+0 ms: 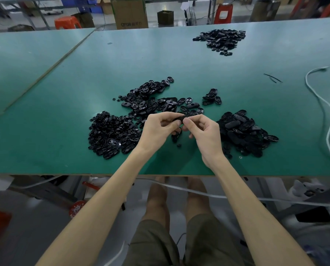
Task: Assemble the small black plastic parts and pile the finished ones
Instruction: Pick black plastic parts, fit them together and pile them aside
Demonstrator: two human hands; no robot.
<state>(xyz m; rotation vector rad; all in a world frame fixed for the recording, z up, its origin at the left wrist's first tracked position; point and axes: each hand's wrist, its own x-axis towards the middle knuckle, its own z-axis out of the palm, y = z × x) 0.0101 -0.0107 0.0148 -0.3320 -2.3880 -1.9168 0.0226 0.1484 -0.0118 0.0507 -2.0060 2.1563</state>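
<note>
The left hand (156,129) and the right hand (204,135) were held together just above the green table (74,89), a short way in from its near edge. Both pinched one small black part (180,119) between thumb and curled fingers. Whether it was one piece or two could not be told. A pile of small round pieces (110,135) lay just left of the left hand, and a pile of oval pieces (244,131) just right of the right hand. A loose spread of parts (150,96) lay just beyond the fingertips. A far pile (220,40) sat well apart, near the far edge. Open green surface ran beneath the wrists to the near edge, and left to the seam (45,73) with the adjoining table. A white cable (323,104) curved along the right side, apart from the oval pieces.
</note>
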